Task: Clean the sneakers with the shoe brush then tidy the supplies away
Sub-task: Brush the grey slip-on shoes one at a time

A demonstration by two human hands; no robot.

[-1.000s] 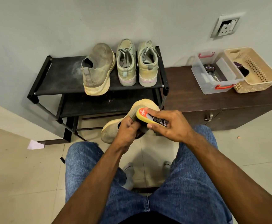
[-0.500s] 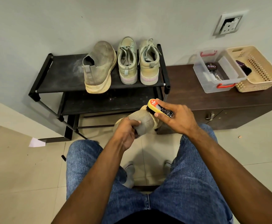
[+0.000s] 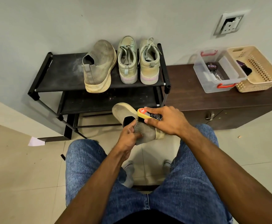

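Holding the sneaker in the air above my knees, left hand pinching its knit collar, right hand clamped on the brush at the opening. Risk: soft collar folds under brush pressure, sneaker twists loose. Long axis runs away from me, toe toward the rack, sole rightward.

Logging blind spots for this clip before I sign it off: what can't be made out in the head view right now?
- Brush bristles: hidden under its yellow body and the right hand.
- Held sneaker: heel collar covered by the left hand; side under the brush unseen.
- Dark item in the beige basket: mostly behind the clear box wall, not identifiable.
- Tin label: too small to read surely.
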